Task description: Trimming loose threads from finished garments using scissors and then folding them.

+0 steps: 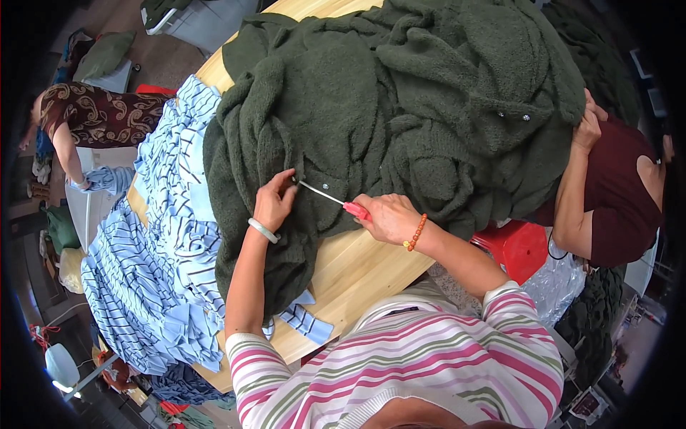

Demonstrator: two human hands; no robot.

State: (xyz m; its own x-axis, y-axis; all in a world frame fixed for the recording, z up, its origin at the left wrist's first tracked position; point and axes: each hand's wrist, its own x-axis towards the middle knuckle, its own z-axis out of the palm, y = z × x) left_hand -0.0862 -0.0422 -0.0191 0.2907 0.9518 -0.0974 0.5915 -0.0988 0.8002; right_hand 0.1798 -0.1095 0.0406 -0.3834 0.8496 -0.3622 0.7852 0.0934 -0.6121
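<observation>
A large heap of dark green knit garments [343, 93] covers most of the table. My left hand [275, 204], a pale bangle at its wrist, is closed on a bit of the green knit by a small shiny button. My right hand [391, 218], wearing an orange bead bracelet, is closed round a red-handled tool with a thin pale metal shaft [321, 191]. Its shaft points left, and its tip lies at my left fingertips; the exact kind of tool is too small to make out. Another shiny button [326, 186] sits on the knit just above the shaft.
Blue striped fabric [164, 286] lies piled along the left side of the wooden table [357, 268]. At the right, a person in dark red [622, 193] handles the green knit. Another person [100, 118] bends over at the left. A red stool [518, 247] stands at right.
</observation>
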